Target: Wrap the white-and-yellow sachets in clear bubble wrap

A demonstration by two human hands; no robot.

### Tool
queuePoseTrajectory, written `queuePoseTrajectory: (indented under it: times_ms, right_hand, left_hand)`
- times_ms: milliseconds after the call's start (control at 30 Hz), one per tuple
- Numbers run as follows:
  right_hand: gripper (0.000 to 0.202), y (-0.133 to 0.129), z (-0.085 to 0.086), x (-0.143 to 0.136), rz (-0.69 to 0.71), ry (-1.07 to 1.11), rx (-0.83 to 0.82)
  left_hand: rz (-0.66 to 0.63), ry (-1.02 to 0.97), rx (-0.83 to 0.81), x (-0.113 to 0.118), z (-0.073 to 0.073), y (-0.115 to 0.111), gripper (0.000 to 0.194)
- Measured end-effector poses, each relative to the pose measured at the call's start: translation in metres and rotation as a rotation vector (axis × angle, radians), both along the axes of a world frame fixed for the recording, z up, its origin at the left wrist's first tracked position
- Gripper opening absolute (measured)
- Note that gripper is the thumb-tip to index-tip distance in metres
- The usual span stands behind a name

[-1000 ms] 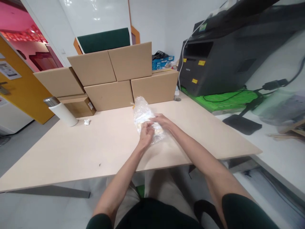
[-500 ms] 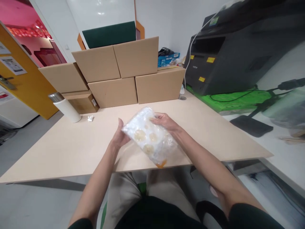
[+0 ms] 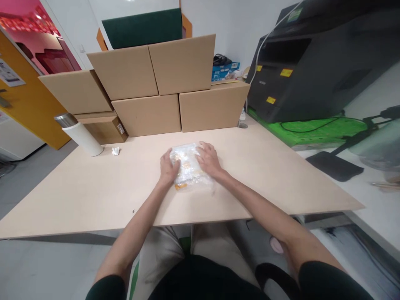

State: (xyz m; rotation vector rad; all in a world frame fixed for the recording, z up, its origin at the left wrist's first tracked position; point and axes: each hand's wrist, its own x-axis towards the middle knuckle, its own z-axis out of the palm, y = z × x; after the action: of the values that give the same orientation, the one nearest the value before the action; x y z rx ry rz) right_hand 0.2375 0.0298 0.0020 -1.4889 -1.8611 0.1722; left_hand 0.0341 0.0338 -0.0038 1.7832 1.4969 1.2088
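A clear, shiny plastic bag (image 3: 189, 164) lies about flat on the light wooden table (image 3: 118, 187), with a white thing bearing yellowish patches inside and an orange mark at its near left corner. Gripping the bag's left edge is my left hand (image 3: 169, 167), its thumb on top and its fingers along the outer side. My right hand (image 3: 209, 158) holds the right side from above, its fingertips on the plastic. Loose, crinkled plastic spreads toward me below the right hand. Glare hides much of what is in the bag.
Cardboard boxes (image 3: 146, 118) are stacked along the table's back. A white bottle (image 3: 83, 139) with a metal cap and a crumpled white tissue (image 3: 115, 151) stand at left. On the right, a black printer (image 3: 290, 83) sits on a green surface (image 3: 315, 131) beside the table.
The bag has gone from tilted in my hands near the front edge to flat on the table, farther from me. My hands now lie on its two sides.
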Motion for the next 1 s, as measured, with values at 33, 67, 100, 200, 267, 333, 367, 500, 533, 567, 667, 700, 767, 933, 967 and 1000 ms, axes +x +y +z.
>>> queuePoseTrajectory:
  times_ms: [33,67,100,200,267,333,367,500,533,567,667,700,767,933,967,1000]
  right_hand:
    - [0.040,-0.001,-0.001,0.003,0.083,-0.080,-0.011]
    - [0.042,-0.003,-0.001,0.007,0.159,-0.140,-0.038]
    - [0.048,-0.004,0.000,0.011,0.224,-0.183,-0.076]
    - [0.074,-0.005,0.004,0.023,0.352,-0.252,-0.201]
    - [0.095,-0.004,0.007,0.030,0.414,-0.287,-0.282]
    - [0.113,-0.003,0.009,0.034,0.457,-0.316,-0.348]
    - [0.118,-0.002,0.009,0.035,0.470,-0.325,-0.372]
    - [0.123,-0.003,0.003,0.034,0.486,-0.331,-0.406]
    - [0.122,-0.003,0.001,0.033,0.480,-0.330,-0.406]
    - [0.121,-0.005,0.000,0.032,0.471,-0.331,-0.405]
    - [0.117,-0.009,0.001,0.029,0.427,-0.350,-0.421]
    - [0.117,-0.010,0.004,0.028,0.414,-0.361,-0.434]
    - [0.119,-0.010,0.013,0.027,0.413,-0.385,-0.470]
    - [0.114,0.002,0.034,0.021,0.387,-0.403,-0.368]
    - [0.113,0.006,0.034,0.019,0.384,-0.401,-0.348]
    - [0.112,0.010,0.033,0.017,0.391,-0.399,-0.356]
  left_hand:
    - [-0.002,0.139,0.013,-0.005,0.001,0.002,0.059]
    - [-0.026,0.248,-0.006,-0.011,0.003,0.004,0.056]
    - [-0.073,0.327,-0.037,-0.017,0.006,0.006,0.056]
    - [-0.277,0.532,-0.139,-0.034,0.017,0.010,0.074]
    - [-0.380,0.665,-0.202,-0.043,0.023,0.012,0.095]
    - [-0.446,0.769,-0.250,-0.048,0.027,0.014,0.115]
    - [-0.467,0.808,-0.266,-0.049,0.028,0.014,0.121]
    - [-0.497,0.903,-0.279,-0.048,0.026,0.018,0.129]
    - [-0.494,0.913,-0.273,-0.047,0.025,0.019,0.130]
    - [-0.490,0.918,-0.266,-0.046,0.024,0.019,0.129]
    - [-0.482,0.909,-0.262,-0.043,0.025,0.016,0.128]
    - [-0.482,0.902,-0.263,-0.043,0.026,0.015,0.128]
    - [-0.484,0.884,-0.271,-0.042,0.028,0.012,0.127]
    - [-0.515,0.847,-0.268,-0.042,0.029,0.009,0.124]
    - [-0.525,0.835,-0.260,-0.042,0.028,0.009,0.123]
    - [-0.534,0.824,-0.253,-0.042,0.027,0.010,0.123]
